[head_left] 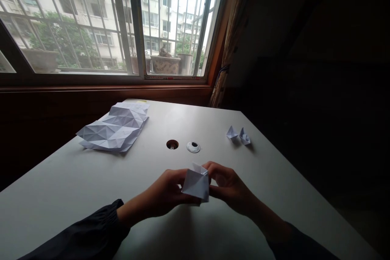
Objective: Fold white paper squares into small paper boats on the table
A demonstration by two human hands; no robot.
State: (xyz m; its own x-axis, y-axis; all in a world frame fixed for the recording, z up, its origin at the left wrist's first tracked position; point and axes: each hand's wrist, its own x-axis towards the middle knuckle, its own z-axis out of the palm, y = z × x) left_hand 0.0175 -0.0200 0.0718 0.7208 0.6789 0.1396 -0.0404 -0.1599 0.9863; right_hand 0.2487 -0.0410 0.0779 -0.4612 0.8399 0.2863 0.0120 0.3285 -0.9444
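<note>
A small folded white paper piece [196,185] is held up over the near part of the table, between both hands. My left hand [166,193] grips its left side, with the fingers partly hidden behind and under the paper. On the other side my right hand [227,187] pinches the right edge near the top corner. One flap of the paper stands up at the top. Farther off to the right, two small folded paper shapes [238,135] rest on the table.
The white table [170,120] carries a stack of creased paper sheets [117,128] at the back left. A round hole [172,144] in the tabletop has its round cover [193,147] lying beside it. Beyond the table are a barred window [140,24] and a tied curtain [224,69].
</note>
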